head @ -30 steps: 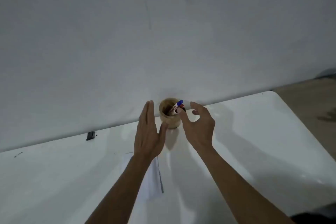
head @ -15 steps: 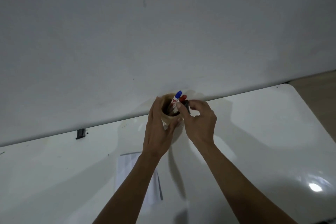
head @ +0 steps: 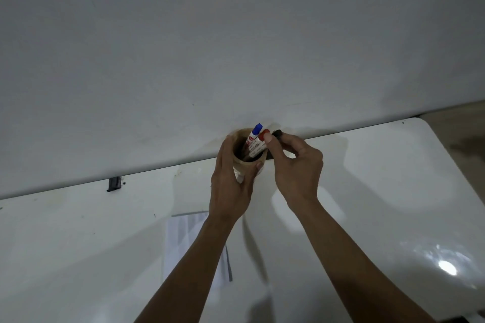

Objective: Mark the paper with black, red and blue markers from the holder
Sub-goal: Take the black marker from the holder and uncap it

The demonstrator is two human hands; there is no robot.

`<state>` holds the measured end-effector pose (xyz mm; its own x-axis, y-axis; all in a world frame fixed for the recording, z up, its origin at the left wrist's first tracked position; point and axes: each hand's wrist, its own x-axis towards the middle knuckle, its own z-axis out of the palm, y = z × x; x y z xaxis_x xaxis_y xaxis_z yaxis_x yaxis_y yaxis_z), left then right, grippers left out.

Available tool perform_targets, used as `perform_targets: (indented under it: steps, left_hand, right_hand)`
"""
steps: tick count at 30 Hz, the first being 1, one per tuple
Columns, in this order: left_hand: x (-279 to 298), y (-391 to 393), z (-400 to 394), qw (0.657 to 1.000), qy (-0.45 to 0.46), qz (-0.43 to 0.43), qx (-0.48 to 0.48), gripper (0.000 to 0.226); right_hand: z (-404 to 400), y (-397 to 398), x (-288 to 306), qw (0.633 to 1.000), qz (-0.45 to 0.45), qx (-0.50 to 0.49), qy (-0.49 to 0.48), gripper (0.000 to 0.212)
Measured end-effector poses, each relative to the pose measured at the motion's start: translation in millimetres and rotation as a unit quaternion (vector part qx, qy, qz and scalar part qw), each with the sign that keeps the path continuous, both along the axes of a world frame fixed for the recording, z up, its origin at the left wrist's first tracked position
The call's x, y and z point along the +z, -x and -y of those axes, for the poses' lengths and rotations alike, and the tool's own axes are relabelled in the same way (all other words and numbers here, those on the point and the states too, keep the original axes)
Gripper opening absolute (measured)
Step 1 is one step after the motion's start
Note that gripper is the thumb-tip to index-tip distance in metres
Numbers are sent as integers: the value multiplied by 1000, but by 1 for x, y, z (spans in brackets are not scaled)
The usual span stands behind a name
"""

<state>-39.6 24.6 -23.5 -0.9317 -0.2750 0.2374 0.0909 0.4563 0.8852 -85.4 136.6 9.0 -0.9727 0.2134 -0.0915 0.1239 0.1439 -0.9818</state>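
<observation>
Two hands at a wooden holder on a glossy white bench against a bare wall.

The left hand (head: 231, 186) is wrapped around the holder (head: 245, 162), gripping it at the far edge of the bench (head: 393, 191); the right hand (head: 296, 165), just beside it, pinches the black marker (head: 277, 134) with thumb and fingers closed on it. The blue marker (head: 254, 134) and the red marker (head: 259, 143) lean in the holder between the two hands. The paper (head: 183, 238) lies flat nearer the person, partly under the left forearm. Beyond the hands rises a plain pale wall (head: 236, 47) with a faint vertical mark high up. Left of the left hand, a small dark clip (head: 114, 183) sits at the bench's back edge. Right of the right arm the surface shows a bright light reflection (head: 447, 267), and a strip of brownish floor (head: 462, 123) shows past the rounded bench corner.
</observation>
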Motion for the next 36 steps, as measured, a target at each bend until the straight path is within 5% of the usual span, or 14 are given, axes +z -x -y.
perform_targets:
  steps: [15,24,29,36]
  left_hand:
    - [6,-4,-1,1000,-23,12,0,58]
    - [-6,-21,14,988,-8,145,49,83]
    - [16,-76,37,985,-3,162,52,53]
    - [38,-155,76,981,77,157,-80,26]
  right_hand:
    - [-29,-4,50,978,-60,-101,173,18]
    - [-36,-45,46,982,62,-61,166,19]
    - [-26,-84,21,981,141,113,77,22]
    - [3,-132,14,913,169,368,-45,8]
